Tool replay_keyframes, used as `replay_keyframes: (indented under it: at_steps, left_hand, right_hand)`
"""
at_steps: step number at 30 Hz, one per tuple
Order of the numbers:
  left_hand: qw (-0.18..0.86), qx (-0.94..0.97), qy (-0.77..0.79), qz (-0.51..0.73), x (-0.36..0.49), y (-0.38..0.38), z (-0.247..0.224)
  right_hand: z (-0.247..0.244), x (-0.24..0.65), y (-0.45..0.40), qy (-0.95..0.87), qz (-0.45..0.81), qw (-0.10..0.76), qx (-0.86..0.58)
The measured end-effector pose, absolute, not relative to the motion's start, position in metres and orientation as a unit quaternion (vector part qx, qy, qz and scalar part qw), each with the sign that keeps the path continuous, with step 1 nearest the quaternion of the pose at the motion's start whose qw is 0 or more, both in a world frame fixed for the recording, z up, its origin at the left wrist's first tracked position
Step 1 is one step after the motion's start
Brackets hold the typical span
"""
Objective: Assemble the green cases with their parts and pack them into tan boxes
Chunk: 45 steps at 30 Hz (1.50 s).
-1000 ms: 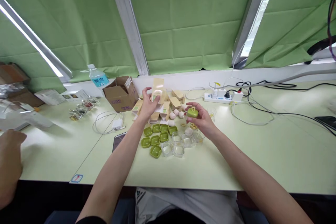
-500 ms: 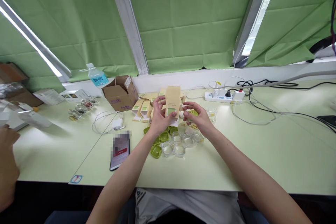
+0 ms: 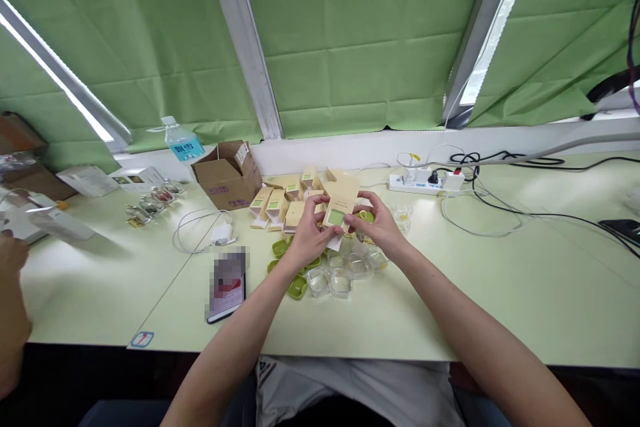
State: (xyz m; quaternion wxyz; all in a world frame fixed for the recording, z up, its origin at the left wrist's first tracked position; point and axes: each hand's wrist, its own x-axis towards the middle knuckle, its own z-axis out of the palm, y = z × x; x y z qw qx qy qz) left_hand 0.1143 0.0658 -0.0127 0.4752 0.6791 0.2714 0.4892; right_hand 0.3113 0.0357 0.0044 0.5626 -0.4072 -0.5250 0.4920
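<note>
A tan cardboard box [image 3: 343,195] with a green square on its face is held up between my hands. My left hand [image 3: 313,232] is closed on its left edge, and my right hand [image 3: 379,221] grips its right side. The box leans to the right, with a white flap showing at its lower end. Below it on the table lie several green square cups [image 3: 297,287] and several clear plastic cups [image 3: 341,283]. Behind my hands stand several similar tan boxes [image 3: 276,205].
An open brown carton [image 3: 229,177] and a water bottle [image 3: 183,140] stand by the wall. A phone [image 3: 227,287] lies left of my forearm. At the back right is a power strip [image 3: 417,184] with cables. Another person's hand [image 3: 13,253] is at the far left.
The box has tilted to the right, and my right hand has moved onto its side. A small white object that was by my right fingers no longer shows.
</note>
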Motion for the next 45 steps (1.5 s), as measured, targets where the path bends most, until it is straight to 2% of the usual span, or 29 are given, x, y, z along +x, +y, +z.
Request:
replay_keyframes:
  at_steps: [2,8,13,24,35,45]
  left_hand:
    - [0.458,0.706,0.245,0.481,0.113,0.064,-0.012]
    - [0.278,0.742,0.255,0.555,0.108,0.061,-0.006]
    - [0.211,0.757,0.280,0.552,0.110,0.055,-0.004]
    - [0.246,0.792,0.241,0.504,0.106,0.051,0.000]
    - [0.270,0.798,0.223,0.491,0.111,0.050,-0.008]
    - [0.233,0.806,0.249,0.483,0.113,0.048,-0.006]
  right_hand:
    - [0.006,0.314,0.035,-0.497,0.509,0.572,-0.409]
    - [0.011,0.320,0.034,-0.428,0.552,0.590,-0.405]
    - [0.011,0.319,0.033,-0.449,0.565,0.565,-0.400]
    - [0.019,0.325,0.023,-0.531,0.557,0.510,-0.384]
    - [0.002,0.320,0.032,-0.563,0.444,0.568,-0.403]
    - [0.002,0.321,0.027,-0.618,0.348,0.552,-0.438]
